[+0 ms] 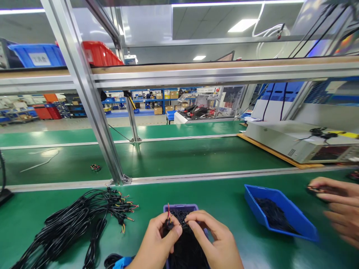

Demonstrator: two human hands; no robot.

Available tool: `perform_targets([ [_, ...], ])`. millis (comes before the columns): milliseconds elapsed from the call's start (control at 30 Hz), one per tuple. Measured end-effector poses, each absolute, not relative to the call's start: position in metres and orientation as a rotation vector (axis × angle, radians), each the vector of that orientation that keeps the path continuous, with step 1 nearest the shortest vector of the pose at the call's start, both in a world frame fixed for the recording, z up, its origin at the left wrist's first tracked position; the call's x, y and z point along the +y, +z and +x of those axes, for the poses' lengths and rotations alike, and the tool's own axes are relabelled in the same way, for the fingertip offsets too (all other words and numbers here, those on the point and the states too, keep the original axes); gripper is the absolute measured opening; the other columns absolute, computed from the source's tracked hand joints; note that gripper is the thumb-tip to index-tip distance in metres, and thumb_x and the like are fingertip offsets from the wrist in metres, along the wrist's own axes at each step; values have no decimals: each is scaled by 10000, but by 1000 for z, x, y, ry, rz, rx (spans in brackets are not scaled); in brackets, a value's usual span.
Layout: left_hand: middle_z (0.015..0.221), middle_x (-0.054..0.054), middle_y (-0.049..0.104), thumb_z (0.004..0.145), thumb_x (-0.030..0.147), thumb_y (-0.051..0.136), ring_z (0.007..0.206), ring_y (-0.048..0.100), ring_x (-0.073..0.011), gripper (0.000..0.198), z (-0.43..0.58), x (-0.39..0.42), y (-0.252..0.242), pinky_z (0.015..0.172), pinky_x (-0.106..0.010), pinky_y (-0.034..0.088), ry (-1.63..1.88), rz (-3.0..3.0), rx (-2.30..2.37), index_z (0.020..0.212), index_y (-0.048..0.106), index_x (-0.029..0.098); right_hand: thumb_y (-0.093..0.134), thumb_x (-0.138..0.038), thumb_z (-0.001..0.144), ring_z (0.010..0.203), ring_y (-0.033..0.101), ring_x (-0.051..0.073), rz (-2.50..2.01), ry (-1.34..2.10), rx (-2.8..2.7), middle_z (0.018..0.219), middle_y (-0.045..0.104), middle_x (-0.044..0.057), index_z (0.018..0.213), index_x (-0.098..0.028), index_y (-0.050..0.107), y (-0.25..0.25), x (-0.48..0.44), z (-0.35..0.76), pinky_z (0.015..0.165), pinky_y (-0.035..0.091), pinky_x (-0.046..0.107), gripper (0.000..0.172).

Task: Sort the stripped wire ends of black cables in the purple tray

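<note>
My left hand (161,237) is closed on the end of a black cable (169,223), whose thin red and yellow wires point upward. Close beside it, my right hand (211,235) pinches with thumb and forefinger; what sits between those fingertips is too small to make out. Both hands are over a purple bin (181,206) full of small black pieces. To the left lies a large bundle of black cables (67,220) with bare coloured wire ends. A blue strap or clip (122,262) shows by my left wrist.
On the right stands a blue bin (280,213) with black pieces inside. Another person's hand (340,209) holds a small dark item at the right edge. A metal post (92,112) rises behind the cables. A grey instrument (297,138) rests on a wooden board at the back right.
</note>
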State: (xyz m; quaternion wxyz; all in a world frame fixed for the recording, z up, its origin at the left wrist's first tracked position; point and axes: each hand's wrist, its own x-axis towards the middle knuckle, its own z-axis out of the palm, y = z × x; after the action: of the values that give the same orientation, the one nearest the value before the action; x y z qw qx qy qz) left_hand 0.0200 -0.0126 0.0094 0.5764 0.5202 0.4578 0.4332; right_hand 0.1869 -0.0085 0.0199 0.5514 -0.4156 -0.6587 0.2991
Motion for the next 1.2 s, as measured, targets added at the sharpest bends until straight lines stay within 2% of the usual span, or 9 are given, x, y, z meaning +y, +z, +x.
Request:
perform_targets([
  [167,555,92,392,784,633,681,432,365,-52,482,20,-13,9,424,-167,302,1030,1225,1074,771,559,167,655,-249,901,721,708,136,-953,667,-1562,787,755,-26,812,-263,747,18,-6,188,684,529,149,128],
  [500,593,76,415,837,498,678,480,362,-70,346,15,-9,1,426,-171,321,961,1266,1004,780,563,177,573,-229,948,810,708,158,-887,743,-1804,875,755,6,908,-250,743,26,-4,193,774,530,201,175],
  [600,646,62,447,831,406,685,516,395,-76,255,15,-11,7,452,-173,338,982,1254,994,803,576,176,582,-192,911,793,684,163,-859,729,-1898,866,728,22,918,-236,730,27,-3,196,714,527,214,154],
  [700,784,26,518,801,336,706,578,472,-84,206,13,-14,10,484,-177,370,984,1211,967,882,601,179,561,-143,866,735,650,160,-928,712,-1900,799,691,22,818,-213,682,25,-1,196,643,501,220,148],
  [800,846,-1,557,815,388,719,607,535,-99,288,12,-15,8,505,-190,402,956,1217,907,955,571,184,545,-137,840,699,626,158,-973,783,-1914,755,667,15,747,-205,639,25,-2,196,624,481,228,150],
  [900,778,6,542,817,519,713,560,534,-99,405,13,-13,7,481,-194,394,976,1238,853,946,543,175,552,-147,830,676,616,154,-975,875,-1923,741,671,11,726,-201,646,31,-2,198,629,481,232,151],
  [1067,749,14,522,776,633,709,503,502,-78,513,17,-12,12,448,-183,361,991,1210,857,896,526,169,654,-168,792,751,650,179,-936,949,-1986,851,730,20,905,-223,729,36,1,205,696,514,260,147],
  [1133,765,13,519,775,645,702,499,508,-80,524,16,-12,14,449,-190,363,949,1231,841,895,516,171,647,-200,821,746,652,187,-929,902,-2018,803,728,22,823,-227,727,34,1,206,701,508,276,85],
  [1200,783,5,523,772,645,705,532,530,-97,524,13,-13,18,478,-207,392,884,1262,817,885,513,171,636,-193,826,741,652,188,-928,870,-2051,767,721,19,749,-227,709,35,-1,206,708,501,282,112],
])
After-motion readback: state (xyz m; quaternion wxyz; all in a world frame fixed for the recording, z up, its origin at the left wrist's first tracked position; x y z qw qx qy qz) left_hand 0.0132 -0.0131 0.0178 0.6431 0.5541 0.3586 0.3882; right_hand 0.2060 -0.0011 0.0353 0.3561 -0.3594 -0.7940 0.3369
